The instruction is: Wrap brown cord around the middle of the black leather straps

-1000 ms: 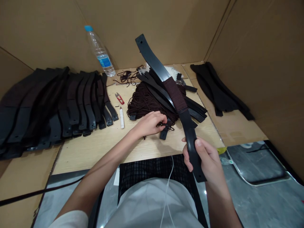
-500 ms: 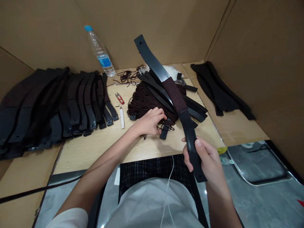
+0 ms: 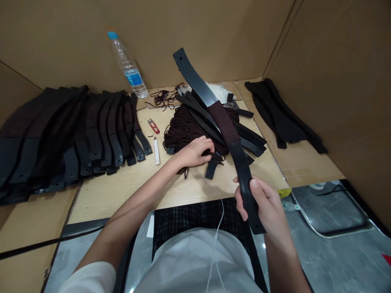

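My right hand (image 3: pixel 265 199) is closed around the lower end of a curved black strip (image 3: pixel 198 83), thumb on top. The strip slants up and to the left, with a hole near each end and a dark brown cord wrapping (image 3: pixel 225 124) around its middle. My left hand (image 3: pixel 198 151) is at the near edge of a heap of dark brown cord (image 3: pixel 186 130), its fingers curled and pinching strands there. Several more black strips (image 3: pixel 206 122) lie across the heap, partly hidden behind the held one. A short black strip end (image 3: pixel 210 169) pokes out below my left hand.
Many wrapped strips (image 3: pixel 100 130) are stacked at the left. Red thread snips (image 3: pixel 153 125) and a white marker-like stick (image 3: pixel 157 151) lie beside the heap. A water bottle (image 3: pixel 132 75) stands at the back. More black strips (image 3: pixel 277 114) rest at the right, against brown board walls.
My left hand has moved slightly right, and its fingers have closed on cord strands at the heap's edge. The strip in my right hand has barely moved.
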A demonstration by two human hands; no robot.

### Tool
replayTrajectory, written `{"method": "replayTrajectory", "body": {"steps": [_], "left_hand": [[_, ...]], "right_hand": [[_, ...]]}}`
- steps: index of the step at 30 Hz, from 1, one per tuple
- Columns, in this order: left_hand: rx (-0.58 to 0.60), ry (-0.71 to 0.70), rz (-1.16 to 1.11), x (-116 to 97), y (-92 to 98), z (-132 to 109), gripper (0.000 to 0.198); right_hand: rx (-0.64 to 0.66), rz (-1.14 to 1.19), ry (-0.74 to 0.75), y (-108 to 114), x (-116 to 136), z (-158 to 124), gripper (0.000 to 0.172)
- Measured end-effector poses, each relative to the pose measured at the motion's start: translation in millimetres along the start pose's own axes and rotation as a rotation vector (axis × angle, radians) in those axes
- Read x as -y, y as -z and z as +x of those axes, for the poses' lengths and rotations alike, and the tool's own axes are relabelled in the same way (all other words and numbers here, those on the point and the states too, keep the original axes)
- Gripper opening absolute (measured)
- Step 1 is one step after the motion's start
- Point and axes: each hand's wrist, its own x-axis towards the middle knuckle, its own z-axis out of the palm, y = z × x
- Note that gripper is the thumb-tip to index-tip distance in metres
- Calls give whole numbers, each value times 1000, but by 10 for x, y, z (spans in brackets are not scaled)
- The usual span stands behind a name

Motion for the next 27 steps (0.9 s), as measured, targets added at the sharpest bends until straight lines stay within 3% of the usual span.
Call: {"method": "replayTrajectory", "body": {"steps": [8,13,20,24,27], "left_hand": [[-87,134,-17,49,98,-31,14],[-49,172,84,61,191,-88,29],[15,127,162,62,257,-245,6],[52,85,125,33,247,-373,9],[16,118,174,20,232,-446,14]], "right_hand": [[4,-8,32,-8,-10,-2,35],[73,-19,74,16,-36,15,35],[6,-4,47,-36,-26,-10,34],[82,-11,80,-6,-59,13,35],[88,-10,79,1,-80,30,34]]}}
